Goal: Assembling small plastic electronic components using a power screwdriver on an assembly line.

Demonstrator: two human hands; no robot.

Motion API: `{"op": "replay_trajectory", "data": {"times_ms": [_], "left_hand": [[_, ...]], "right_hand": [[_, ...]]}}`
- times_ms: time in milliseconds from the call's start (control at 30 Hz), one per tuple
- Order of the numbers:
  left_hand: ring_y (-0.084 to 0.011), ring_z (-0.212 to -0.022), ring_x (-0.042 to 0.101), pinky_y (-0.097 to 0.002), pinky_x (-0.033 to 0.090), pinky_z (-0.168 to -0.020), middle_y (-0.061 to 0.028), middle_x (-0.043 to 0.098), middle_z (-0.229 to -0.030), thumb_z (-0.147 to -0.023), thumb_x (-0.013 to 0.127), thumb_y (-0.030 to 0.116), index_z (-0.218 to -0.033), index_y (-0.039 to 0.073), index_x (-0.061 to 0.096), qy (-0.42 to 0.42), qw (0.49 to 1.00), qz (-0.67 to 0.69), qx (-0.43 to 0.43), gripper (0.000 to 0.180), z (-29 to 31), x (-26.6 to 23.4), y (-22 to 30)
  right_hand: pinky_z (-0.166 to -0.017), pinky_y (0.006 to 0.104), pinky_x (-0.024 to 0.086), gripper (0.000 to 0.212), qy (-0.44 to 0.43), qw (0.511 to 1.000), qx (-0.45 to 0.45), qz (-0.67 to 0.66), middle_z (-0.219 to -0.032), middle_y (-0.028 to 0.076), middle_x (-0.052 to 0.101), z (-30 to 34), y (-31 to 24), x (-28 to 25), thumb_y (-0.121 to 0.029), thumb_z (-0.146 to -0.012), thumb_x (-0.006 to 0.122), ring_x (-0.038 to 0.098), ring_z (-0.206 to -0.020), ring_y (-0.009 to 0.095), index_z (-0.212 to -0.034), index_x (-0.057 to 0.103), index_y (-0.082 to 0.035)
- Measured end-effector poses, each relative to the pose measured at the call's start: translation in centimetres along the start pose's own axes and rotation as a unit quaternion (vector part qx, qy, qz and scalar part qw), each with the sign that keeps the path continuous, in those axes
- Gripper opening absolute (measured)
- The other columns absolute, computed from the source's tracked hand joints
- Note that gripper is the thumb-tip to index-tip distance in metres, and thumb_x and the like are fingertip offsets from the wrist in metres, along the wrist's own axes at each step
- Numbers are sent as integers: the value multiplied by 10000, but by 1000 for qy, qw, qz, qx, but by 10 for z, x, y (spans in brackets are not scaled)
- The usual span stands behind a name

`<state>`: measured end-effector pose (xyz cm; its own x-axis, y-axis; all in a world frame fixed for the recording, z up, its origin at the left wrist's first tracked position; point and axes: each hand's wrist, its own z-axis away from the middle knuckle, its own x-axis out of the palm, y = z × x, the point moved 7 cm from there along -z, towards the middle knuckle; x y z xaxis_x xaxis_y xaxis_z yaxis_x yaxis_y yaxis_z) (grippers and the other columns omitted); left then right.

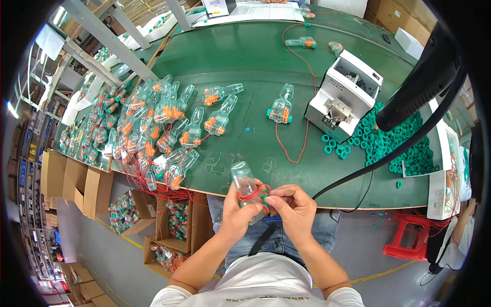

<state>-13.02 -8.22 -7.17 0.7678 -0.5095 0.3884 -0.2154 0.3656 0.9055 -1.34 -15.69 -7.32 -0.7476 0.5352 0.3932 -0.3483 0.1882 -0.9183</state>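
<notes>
Clear plastic btl (242,175) at the surface's (245,148) near edge, red cord (248,196) wound round it. L hand (236,212) grips btl; R hand (294,207) pinched at the cord, exact hold unclear. Step's prob. cord winding/fastening; next move calls for steady L grip, fine R fingerwork. Surface green: similar btls (163,110) L, white machine (340,100) + green rings (409,151) R. Room: cardboard boxes (97,192), red stool (409,238).
</notes>
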Motion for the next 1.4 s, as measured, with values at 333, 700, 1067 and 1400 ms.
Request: {"op": "replay_trajectory", "data": {"times_ms": [333, 700, 1067, 1400], "left_hand": [[-174, -1082, 509, -337, 432, -937, -95, 526, -1159, -899, 548, 141, -1268, 57, 392, -12, 996, -71, -61, 409, 7, -1, -14], [-176, -810, 636, -325, 517, -779, -132, 637, -1071, -977, 551, 263, -1306, -3, 519, -170, 957, -18, -234, 424, 92, -53, -46], [-232, -861, 634, -434, 525, -725, -77, 651, -985, -912, 611, 367, -1077, 115, 585, 430, 822, 285, -241, 303, 193, -393, -208], [-162, -813, 661, -294, 547, -614, -55, 685, -953, -968, 621, 265, -1075, 52, 645, 110, 926, -217, -289, 240, 90, -324, -128]], "right_hand": [[-539, 309, 486, 434, -145, 860, -180, 455, -860, 88, 567, 23, -35, 21, -283, -768, 830, 611, -709, 205, -991, 548, -39], [-584, 390, 481, 218, -321, 873, -27, 366, -758, 113, 642, 14, -10, 27, -221, -885, 718, 642, -679, 309, -845, 635, -24], [-474, 194, 343, 120, -60, 970, 103, 211, -684, -22, 550, -19, 20, -27, -119, -965, 607, 458, -549, 26, -917, 650, -18], [-515, 218, 379, 101, 87, 945, -30, 313, -706, -16, 584, -46, -20, -107, -101, -947, 657, 474, -567, 46, -917, 669, -5]]}}
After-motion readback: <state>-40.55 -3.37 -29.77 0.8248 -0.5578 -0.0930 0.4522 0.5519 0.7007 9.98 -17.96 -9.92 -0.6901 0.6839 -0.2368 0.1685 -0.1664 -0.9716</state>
